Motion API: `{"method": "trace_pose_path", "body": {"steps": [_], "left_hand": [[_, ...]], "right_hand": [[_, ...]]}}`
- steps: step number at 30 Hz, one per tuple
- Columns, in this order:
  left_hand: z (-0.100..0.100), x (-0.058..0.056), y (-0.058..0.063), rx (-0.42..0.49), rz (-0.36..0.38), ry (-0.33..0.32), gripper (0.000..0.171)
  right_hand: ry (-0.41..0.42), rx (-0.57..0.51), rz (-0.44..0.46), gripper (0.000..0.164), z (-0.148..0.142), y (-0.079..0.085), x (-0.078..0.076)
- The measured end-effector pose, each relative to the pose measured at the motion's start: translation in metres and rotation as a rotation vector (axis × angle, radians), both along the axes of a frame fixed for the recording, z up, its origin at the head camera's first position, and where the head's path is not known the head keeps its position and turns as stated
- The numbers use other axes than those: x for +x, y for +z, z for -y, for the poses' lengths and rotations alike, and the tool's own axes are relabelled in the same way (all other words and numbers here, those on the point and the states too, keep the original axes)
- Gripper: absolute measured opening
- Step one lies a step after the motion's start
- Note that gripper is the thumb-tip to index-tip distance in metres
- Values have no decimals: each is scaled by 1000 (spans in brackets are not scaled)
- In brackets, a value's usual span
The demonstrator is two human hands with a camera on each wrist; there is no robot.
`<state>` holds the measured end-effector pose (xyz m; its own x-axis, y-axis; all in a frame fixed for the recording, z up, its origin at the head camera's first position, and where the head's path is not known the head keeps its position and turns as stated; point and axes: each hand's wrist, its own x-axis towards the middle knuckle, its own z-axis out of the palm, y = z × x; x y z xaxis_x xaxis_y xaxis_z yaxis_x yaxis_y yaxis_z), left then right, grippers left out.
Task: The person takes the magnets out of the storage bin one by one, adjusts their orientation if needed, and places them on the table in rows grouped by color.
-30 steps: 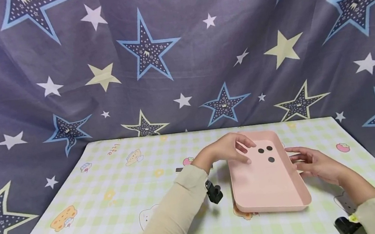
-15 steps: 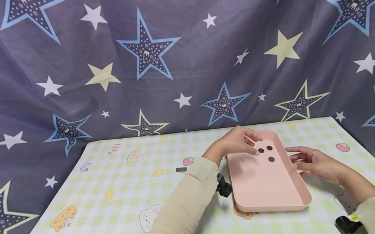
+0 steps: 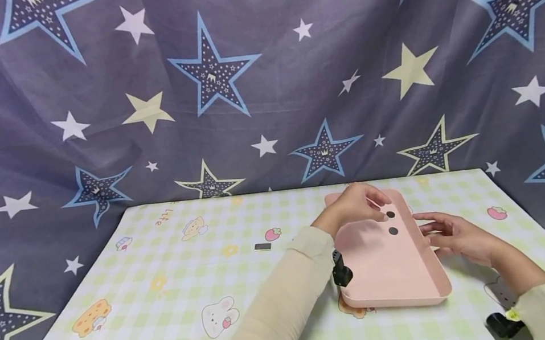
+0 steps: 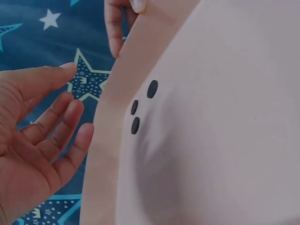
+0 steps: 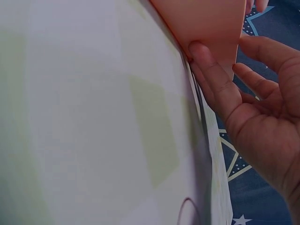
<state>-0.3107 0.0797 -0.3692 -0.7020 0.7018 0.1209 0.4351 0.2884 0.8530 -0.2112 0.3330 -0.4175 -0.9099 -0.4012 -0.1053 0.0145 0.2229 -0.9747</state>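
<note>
A shallow pink tray (image 3: 389,269) lies on the table at the right in the head view. Over its far half hovers my left hand (image 3: 360,204), fingers loosely bent; the left wrist view has nothing between them. Three flat black discs (image 4: 135,125) lie on the tray floor in that view. From the head, only two black discs (image 3: 393,231) show, as the left hand covers the third. Against the outside of the tray's right wall rest the fingers of my right hand (image 3: 459,237). In the right wrist view, the right hand's fingertips (image 5: 202,52) touch the pink wall.
A small dark rectangular piece (image 3: 262,246) with a light edge lies left of the tray. The checked tablecloth (image 3: 160,334) carries printed cartoon pictures. Behind the table hangs a dark curtain (image 3: 265,113) with stars.
My left hand has moved right over the tray and now hides one black disc from the head view. The small dark piece behind that arm is uncovered. Tray and right hand stay put.
</note>
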Motion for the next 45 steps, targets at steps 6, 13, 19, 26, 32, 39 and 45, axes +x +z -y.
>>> {"method": "trace_pose_path", "body": {"steps": [6,13,19,26,32,39,45], "left_hand": [[-10,-1,-11,-18,4,1,32],[-20,-1,-27,-99,7,5,34],[-24,1,-37,-125,37,43,34],[-29,3,-50,-173,-33,59,32],[-31,8,-49,-304,-177,40,31],[-30,11,-46,-398,-295,3,16],[-30,10,-47,-388,-281,-21,8]], "right_hand": [[-9,1,4,66,1,1,1],[3,-5,-11,65,-2,-1,0],[6,-7,-26,63,-3,-3,-2],[-5,-21,-23,62,-3,-2,0],[-12,-24,-18,62,-1,-1,1],[3,-32,-29,61,-1,-1,2],[-7,-28,-24,61,0,-1,3]]}}
